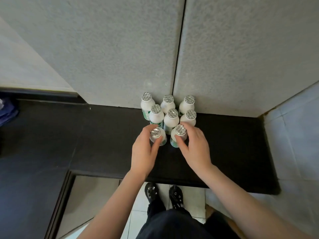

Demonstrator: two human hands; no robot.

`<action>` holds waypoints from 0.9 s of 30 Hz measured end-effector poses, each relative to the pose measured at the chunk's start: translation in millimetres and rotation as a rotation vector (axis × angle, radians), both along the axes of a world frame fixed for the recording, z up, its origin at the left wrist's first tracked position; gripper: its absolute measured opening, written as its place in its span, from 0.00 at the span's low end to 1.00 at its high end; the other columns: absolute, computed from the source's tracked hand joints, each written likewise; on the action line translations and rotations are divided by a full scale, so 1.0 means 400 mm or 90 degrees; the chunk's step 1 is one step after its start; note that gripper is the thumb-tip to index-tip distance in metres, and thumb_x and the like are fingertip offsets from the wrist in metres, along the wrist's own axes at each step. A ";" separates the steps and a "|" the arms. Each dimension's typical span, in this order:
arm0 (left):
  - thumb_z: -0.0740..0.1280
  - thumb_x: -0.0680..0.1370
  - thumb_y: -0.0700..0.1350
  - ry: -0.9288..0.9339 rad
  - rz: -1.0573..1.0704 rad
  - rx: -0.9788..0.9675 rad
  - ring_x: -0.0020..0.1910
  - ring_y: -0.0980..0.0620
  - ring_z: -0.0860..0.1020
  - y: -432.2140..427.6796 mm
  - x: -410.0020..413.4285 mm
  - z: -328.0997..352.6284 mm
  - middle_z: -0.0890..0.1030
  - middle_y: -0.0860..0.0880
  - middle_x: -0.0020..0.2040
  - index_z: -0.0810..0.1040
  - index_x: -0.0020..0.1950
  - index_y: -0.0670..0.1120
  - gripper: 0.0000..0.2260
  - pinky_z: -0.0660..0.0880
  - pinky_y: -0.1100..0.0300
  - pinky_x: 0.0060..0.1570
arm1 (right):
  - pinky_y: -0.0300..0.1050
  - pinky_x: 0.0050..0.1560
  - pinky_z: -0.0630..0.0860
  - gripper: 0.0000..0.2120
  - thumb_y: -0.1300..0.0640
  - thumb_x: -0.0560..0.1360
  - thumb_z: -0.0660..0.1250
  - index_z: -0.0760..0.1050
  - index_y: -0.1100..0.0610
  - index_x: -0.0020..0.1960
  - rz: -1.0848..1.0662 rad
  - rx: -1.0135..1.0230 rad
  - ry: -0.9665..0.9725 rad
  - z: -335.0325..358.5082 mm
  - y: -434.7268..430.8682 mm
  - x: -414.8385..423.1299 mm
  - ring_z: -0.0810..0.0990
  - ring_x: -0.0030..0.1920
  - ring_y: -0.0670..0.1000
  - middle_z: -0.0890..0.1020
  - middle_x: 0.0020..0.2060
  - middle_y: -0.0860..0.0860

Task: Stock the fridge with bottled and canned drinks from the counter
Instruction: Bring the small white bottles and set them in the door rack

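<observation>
Several small white bottles with silver foil lids and green labels stand in rows on the black counter [224, 149], against the grey wall. My left hand [144, 152] grips the front left bottle [158, 137], fingers curled round its neck and shoulder. My right hand [195, 147] grips the front right bottle [178, 135] the same way. Both bottles stand upright on the counter. Behind them stand the middle-row bottle [171, 119] and the back-row bottles [167, 102]. No fridge is in view.
The grey wall panels [120, 49] rise right behind the bottles. The counter runs left and has a front edge near my feet; below it lies a white tiled floor [189, 192]. A light tiled wall [293, 126] bounds the right side.
</observation>
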State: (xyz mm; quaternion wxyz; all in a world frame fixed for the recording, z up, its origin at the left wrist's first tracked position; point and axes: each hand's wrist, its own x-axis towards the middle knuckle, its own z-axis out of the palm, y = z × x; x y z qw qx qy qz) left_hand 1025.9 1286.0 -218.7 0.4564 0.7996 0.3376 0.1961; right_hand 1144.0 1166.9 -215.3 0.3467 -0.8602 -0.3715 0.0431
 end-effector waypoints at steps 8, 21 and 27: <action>0.59 0.76 0.59 -0.022 0.165 -0.025 0.52 0.57 0.78 -0.068 -0.189 -0.009 0.77 0.63 0.55 0.66 0.58 0.68 0.11 0.78 0.49 0.52 | 0.43 0.52 0.77 0.22 0.44 0.74 0.62 0.73 0.58 0.61 0.057 0.034 0.081 0.001 -0.039 -0.049 0.75 0.54 0.43 0.78 0.53 0.47; 0.61 0.77 0.54 0.011 0.549 -0.133 0.49 0.65 0.76 -0.323 -0.560 -0.072 0.75 0.70 0.54 0.70 0.50 0.69 0.07 0.70 0.75 0.43 | 0.43 0.55 0.78 0.25 0.43 0.71 0.62 0.71 0.56 0.63 0.417 -0.015 0.425 -0.013 -0.001 -0.355 0.78 0.57 0.46 0.78 0.57 0.51; 0.62 0.76 0.51 -0.057 0.792 -0.154 0.43 0.63 0.77 -0.476 -0.722 -0.056 0.77 0.64 0.50 0.69 0.51 0.66 0.09 0.70 0.74 0.39 | 0.50 0.55 0.78 0.18 0.48 0.74 0.65 0.72 0.54 0.61 0.613 -0.088 0.409 -0.020 0.027 -0.552 0.79 0.54 0.47 0.79 0.53 0.48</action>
